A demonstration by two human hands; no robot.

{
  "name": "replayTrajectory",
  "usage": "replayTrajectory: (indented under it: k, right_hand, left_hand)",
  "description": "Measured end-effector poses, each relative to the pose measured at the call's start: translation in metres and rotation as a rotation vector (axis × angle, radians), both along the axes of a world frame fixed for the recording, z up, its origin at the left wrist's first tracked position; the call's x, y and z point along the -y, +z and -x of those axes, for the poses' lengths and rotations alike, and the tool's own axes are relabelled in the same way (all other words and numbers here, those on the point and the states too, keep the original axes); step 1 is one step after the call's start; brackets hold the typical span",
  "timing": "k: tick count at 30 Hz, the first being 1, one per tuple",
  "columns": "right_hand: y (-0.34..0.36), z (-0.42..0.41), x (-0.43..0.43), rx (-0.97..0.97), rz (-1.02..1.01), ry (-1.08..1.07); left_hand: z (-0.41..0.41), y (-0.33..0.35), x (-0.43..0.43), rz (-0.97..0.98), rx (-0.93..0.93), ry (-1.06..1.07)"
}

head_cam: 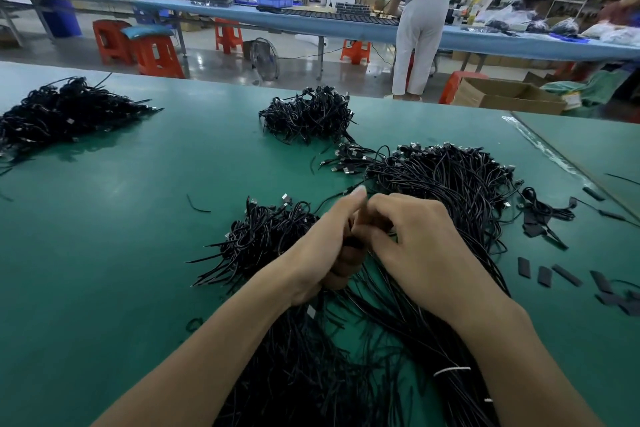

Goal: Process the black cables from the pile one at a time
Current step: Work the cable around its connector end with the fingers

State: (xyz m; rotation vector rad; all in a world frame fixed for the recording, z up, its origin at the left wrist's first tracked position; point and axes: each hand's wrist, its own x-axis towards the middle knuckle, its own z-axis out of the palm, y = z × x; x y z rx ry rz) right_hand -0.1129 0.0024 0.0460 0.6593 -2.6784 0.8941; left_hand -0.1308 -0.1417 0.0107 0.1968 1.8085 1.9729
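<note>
A large pile of long black cables with plug ends spreads over the green table in front of me and runs down under my forearms. My left hand and my right hand meet above it at the centre. The left hand's fingers curl round a black cable, most of it hidden between the hands. The right hand's fingertips pinch the same cable against the left hand. A smaller heap of coiled black cables lies just left of my hands.
Two more heaps of coiled cables lie at the far left and far centre. Short black sleeve pieces are scattered at the right. A person stands at a blue bench beyond the table's far edge.
</note>
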Motion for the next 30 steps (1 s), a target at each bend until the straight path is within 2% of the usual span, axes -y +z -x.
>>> replayTrajectory:
  k: [8, 11, 19, 25, 30]
  right_hand:
    - [0.002, -0.001, -0.006, 0.095, 0.043, -0.026]
    - [0.000, -0.002, -0.007, 0.149, 0.025, -0.037]
    - [0.002, -0.007, -0.005, 0.064, -0.073, -0.097]
    - [0.002, -0.010, -0.006, 0.123, -0.255, -0.089]
    - [-0.001, -0.013, -0.003, 0.092, -0.278, -0.101]
  left_hand:
    - [-0.004, 0.006, 0.015, 0.119, -0.270, -0.378]
    - [-0.005, 0.005, 0.010, 0.281, -0.316, -0.322]
    - [0.002, -0.001, 0.001, 0.336, -0.363, -0.232]
    - [0.003, -0.008, -0.004, 0.402, -0.388, -0.171]
    - [0.003, -0.009, -0.003, 0.412, -0.439, -0.161]
